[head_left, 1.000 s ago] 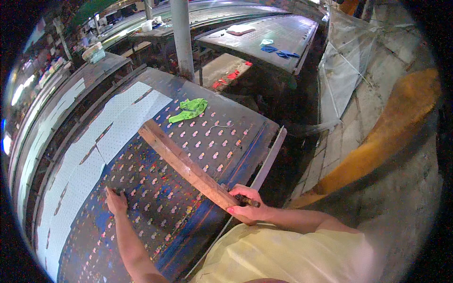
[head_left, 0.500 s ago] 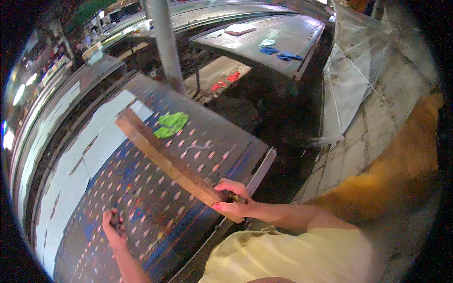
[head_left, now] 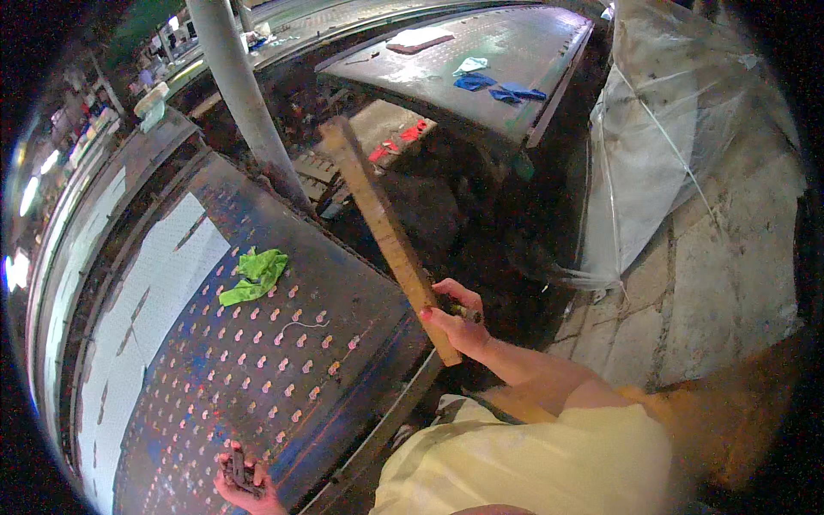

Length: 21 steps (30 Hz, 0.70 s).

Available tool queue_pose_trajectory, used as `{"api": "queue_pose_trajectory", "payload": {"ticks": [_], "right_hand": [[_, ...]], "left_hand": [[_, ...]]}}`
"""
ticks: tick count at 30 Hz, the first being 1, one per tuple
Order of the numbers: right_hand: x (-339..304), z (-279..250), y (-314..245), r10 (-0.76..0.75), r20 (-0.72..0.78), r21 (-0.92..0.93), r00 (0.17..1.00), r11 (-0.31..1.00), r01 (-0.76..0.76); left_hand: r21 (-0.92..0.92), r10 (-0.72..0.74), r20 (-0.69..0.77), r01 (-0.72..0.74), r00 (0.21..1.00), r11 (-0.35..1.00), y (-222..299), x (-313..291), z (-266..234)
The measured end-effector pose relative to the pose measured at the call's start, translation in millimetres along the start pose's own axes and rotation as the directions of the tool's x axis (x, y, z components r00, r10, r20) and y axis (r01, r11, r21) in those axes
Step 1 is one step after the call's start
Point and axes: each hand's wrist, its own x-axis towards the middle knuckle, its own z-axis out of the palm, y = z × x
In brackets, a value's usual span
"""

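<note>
My right hand is closed round the lower end of a long wooden bar, raised and tilted over the near table's right edge. A small dark-and-yellow piece also shows at that hand's fingers; I cannot make out its kind. Low at the left, my left hand is palm up, its fingers curled round a small dark block-like object. Below and around it is the dark near table, marked with rows of small pale and pink printed motifs. A crumpled lime-green cloth lies there, beside a thin white string.
White perforated sheeting covers the table's left part. A grey post rises behind. The far table bears blue cloths and a reddish slab. Clear plastic sheeting hangs at right over paving. Dark gap between tables.
My right hand has lifted the wooden bar off the near table and swung it up and rightward. My left hand has moved lower and turned palm up, showing the dark object. The view has shifted.
</note>
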Motion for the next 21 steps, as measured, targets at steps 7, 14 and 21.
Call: {"api": "queue_pose_trajectory", "payload": {"ticks": [7, 14, 21], "right_hand": [[12.1, -25.3, 9.7, 0.305, -0.123, 0.159, 0.944, 0.945, -0.284], [70.8, -83.4, 19.9, 0.371, -0.251, 0.319, 0.894, 0.904, -0.286], [173.1, -196.0, 40.6, 0.393, -0.42, 0.214, 0.818, 0.919, -0.332]], "left_hand": [[-0.298, -0.016, 0.24, 0.089, 0.971, 0.95, -49.3, 30.4, -8.6], [-0.03, -0.07, 0.083, 0.073, 0.994, 0.997, -118.8, 31.4, 49.4], [0.304, -0.17, -0.124, 0.2, 0.978, 0.931, -201.1, 29.8, 153.0]]}}
